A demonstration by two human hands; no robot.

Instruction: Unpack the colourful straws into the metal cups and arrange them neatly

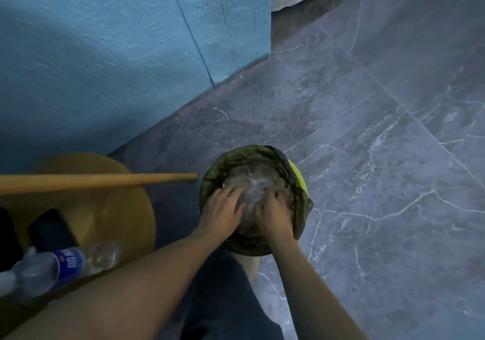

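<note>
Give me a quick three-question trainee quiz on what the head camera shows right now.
1. True or false: the left hand and right hand are both on the clear plastic in the lined bin.
2. The plastic bottle has a label that is: A red, B blue, C green?
3. Fill in: the wooden pole lies on the person's ____ side of the bin.
Key: 1 true; 2 B; 3 left.

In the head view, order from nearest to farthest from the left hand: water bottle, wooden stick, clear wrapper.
1. clear wrapper, in the bin, touching the left hand.
2. wooden stick, tip just left.
3. water bottle, far lower left.
</note>
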